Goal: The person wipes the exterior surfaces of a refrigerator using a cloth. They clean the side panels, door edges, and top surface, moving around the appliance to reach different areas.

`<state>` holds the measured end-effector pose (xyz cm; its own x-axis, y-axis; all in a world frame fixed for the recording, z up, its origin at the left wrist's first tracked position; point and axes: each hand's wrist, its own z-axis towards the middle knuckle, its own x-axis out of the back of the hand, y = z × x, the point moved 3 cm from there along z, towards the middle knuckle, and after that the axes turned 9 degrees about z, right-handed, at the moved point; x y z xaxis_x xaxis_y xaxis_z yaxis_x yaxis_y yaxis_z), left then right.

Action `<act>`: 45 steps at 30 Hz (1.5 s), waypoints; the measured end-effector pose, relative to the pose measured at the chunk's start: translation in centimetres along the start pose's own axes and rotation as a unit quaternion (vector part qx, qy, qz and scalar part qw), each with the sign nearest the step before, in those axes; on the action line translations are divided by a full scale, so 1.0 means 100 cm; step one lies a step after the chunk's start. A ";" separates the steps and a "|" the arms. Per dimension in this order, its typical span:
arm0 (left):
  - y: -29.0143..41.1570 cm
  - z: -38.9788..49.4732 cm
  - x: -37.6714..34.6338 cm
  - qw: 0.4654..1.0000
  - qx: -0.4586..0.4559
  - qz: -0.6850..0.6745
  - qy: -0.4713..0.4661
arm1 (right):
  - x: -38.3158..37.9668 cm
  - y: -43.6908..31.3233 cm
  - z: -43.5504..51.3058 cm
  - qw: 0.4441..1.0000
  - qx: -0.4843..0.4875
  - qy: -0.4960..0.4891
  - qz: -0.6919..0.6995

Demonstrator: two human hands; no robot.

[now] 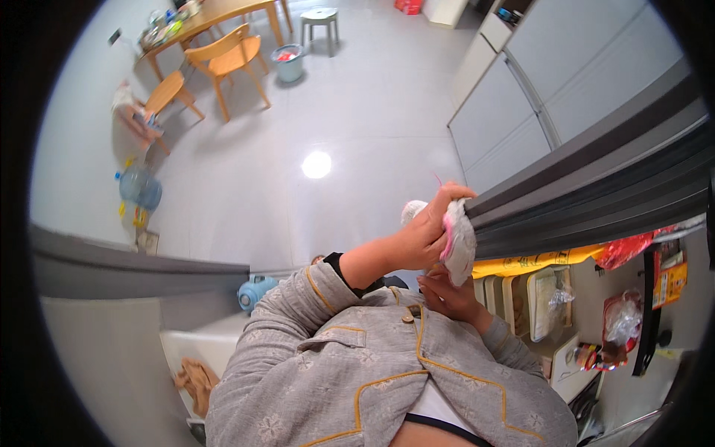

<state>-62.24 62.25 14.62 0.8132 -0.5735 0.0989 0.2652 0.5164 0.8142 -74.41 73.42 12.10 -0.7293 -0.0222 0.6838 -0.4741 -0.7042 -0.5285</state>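
My left hand [427, 234] grips a white cloth [461, 246] with a pink edge, and part of the cloth bulges out beyond the hand. The cloth touches the near end of a dark grey sliding-door frame [558, 173] on the right. Just below, close to my chest, is my right hand [455, 299], its fingers bent at the lower end of the cloth. Whether those fingers hold the cloth cannot be made out, since the cloth partly hides them.
A shelf with a yellow bag [536, 261] and cream containers [516, 304] stands right of my right hand. Ahead are wooden chairs [232, 61], a bin [289, 67] and a stool [319, 18]. A water bottle [139, 187] and a blue container [257, 291] are on the left.
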 end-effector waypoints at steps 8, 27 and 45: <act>-0.079 0.021 -0.009 0.962 0.025 -0.130 -0.240 | 0.008 0.025 0.010 0.978 -0.162 0.092 -0.091; -0.132 0.101 -0.017 0.773 0.052 -0.261 -0.577 | -0.038 0.070 0.060 0.600 -0.364 0.617 -0.357; -0.187 0.217 -0.002 0.649 -0.090 -0.278 -0.702 | 0.190 -0.072 0.227 0.360 -0.225 0.627 -0.653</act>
<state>-78.58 38.96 11.79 -0.6751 -0.6519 0.3454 0.4741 -0.0246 0.8801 -73.66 62.01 40.30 0.7448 0.6567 -0.1185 -0.6431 0.6590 -0.3900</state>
